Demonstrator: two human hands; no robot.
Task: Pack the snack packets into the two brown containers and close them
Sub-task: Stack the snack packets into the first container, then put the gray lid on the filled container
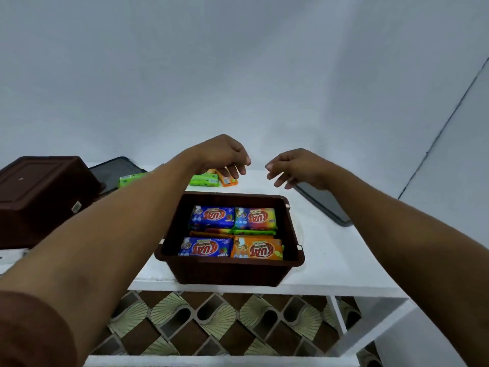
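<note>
An open brown container [232, 271] stands at the table's front edge with several snack packets in it, two blue [213, 216] at the left, a multicolour one and an orange one [256, 249] at the right. Behind it on the table lie loose green packets [204, 180] and an orange packet [229, 180]. My left hand [225, 154] hovers over these loose packets, fingers loosely curled, holding nothing. My right hand [293, 166] hangs in the air beside it, fingers relaxed and empty. A second brown container [39, 197] sits upside down at the far left.
A dark lid [326, 203] lies flat on the white table [330, 260] at the right, partly under my right arm. Another dark lid [113, 170] lies behind the left container, with a green packet [129, 179] on it. Patterned floor shows below the table.
</note>
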